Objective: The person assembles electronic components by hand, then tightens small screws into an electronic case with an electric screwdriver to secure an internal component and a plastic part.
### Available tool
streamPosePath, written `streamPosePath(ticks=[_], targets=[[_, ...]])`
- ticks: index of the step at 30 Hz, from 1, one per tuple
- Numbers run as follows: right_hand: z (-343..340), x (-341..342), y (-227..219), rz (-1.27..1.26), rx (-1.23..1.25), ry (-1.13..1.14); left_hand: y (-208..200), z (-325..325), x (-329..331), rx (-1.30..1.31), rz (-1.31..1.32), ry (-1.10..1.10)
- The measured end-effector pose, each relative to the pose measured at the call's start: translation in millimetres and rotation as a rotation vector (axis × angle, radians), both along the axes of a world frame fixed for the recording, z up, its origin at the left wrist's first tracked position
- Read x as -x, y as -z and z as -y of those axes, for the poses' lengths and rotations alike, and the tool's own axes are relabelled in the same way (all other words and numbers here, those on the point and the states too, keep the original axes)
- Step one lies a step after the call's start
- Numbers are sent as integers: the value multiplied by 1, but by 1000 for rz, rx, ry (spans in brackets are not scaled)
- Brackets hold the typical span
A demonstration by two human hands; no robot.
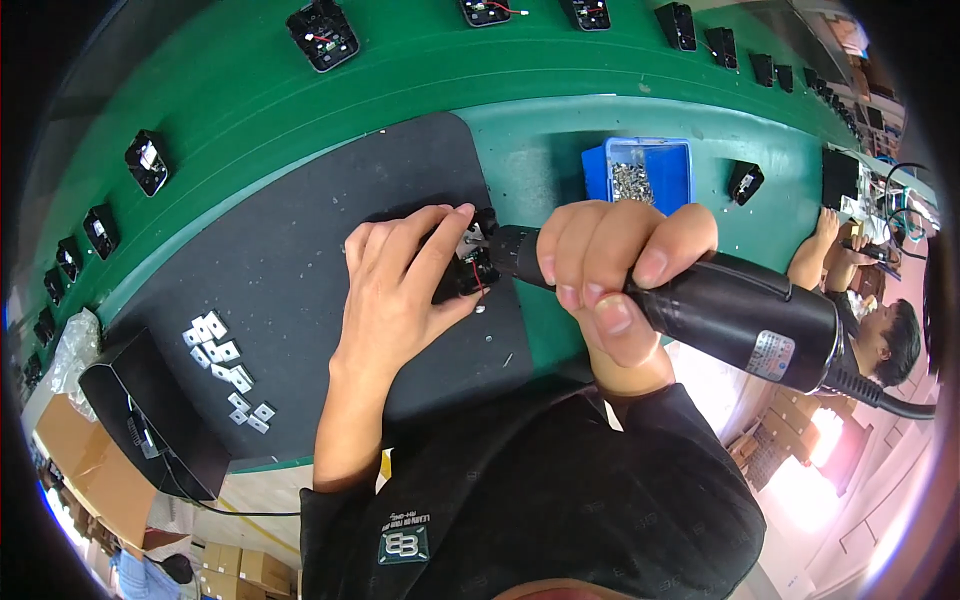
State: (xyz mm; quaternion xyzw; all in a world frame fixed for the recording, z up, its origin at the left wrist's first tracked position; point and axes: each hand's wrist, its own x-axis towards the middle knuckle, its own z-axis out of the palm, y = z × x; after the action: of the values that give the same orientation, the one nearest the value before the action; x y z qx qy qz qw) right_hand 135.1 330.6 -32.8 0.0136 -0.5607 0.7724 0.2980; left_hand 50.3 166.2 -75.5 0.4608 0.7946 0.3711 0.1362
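My left hand lies flat over a small black part with a red wire, pressing it onto the black work mat. My right hand grips a black electric screwdriver. The screwdriver's tip points left and meets the part just under my left fingertips. A small loose screw lies on the mat beside the part.
Several small silver plates lie on the mat's left side. A blue tray of screws sits behind my right hand. Black parts ride along the green conveyor belt. Another person works at the right. A black box stands at lower left.
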Motion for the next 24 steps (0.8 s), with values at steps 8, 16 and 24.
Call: streamPosePath(ticks=[8, 16, 24], targets=[[-5, 4, 5, -198, 7, -168, -5, -2, 1, 21, 0, 24], [-23, -20, -22, -291, 10, -150, -17, -13, 11, 110, -55, 34], [-101, -59, -53, 222, 122, 607, -34, -71, 77, 161, -499, -82]])
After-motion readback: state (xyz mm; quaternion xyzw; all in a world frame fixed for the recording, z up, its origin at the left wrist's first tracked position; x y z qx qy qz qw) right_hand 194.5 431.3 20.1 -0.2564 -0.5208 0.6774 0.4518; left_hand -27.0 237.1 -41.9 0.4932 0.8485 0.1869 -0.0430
